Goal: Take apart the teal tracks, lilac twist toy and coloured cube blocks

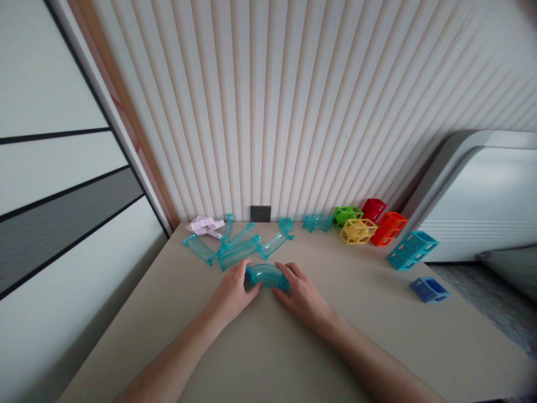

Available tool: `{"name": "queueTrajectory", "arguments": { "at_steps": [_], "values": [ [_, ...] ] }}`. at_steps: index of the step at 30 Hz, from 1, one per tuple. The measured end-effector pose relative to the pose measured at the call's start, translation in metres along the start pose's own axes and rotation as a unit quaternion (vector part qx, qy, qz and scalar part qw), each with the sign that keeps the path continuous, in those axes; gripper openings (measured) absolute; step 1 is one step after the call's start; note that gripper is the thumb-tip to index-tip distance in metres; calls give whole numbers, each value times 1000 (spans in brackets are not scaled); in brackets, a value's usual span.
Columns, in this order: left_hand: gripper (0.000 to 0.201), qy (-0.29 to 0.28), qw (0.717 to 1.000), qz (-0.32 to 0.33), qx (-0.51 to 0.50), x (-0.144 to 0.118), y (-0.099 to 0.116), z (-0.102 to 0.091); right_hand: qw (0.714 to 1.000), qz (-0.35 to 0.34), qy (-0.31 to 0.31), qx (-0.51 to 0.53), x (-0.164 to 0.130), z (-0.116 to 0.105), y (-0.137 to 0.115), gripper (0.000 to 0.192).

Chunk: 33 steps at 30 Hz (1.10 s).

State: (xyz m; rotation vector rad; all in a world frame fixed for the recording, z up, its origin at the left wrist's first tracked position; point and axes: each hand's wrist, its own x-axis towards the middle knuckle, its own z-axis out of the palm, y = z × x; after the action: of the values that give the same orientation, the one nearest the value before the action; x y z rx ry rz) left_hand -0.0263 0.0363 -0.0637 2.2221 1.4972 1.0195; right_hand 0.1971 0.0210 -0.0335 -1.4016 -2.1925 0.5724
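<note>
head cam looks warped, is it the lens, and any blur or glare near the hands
Head view: wide-lens bend fans the wall slats; top-right corner smeared; light soft, no glare; left hand, right hand and curved clear teal track piece fairly sharp.

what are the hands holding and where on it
Both hands hold one curved clear teal track piece on the table: the left hand grips its left end, the right hand its right end.
</note>
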Motion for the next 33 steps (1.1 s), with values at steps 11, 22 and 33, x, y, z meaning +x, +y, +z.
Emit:
{"name": "queueTrajectory", "arguments": {
  "at_steps": [11,22,33],
  "values": [
    [52,14,1000,-11,-15,-1,0,10,994,-26,102,-2,2,10,0,54],
    [58,38,999,15,29,1,3,14,988,-28,148,45,5,21,10,57],
    [62,56,996,15,62,7,0,21,988,-9,148,53,9,19,14,50]
  ]
}}
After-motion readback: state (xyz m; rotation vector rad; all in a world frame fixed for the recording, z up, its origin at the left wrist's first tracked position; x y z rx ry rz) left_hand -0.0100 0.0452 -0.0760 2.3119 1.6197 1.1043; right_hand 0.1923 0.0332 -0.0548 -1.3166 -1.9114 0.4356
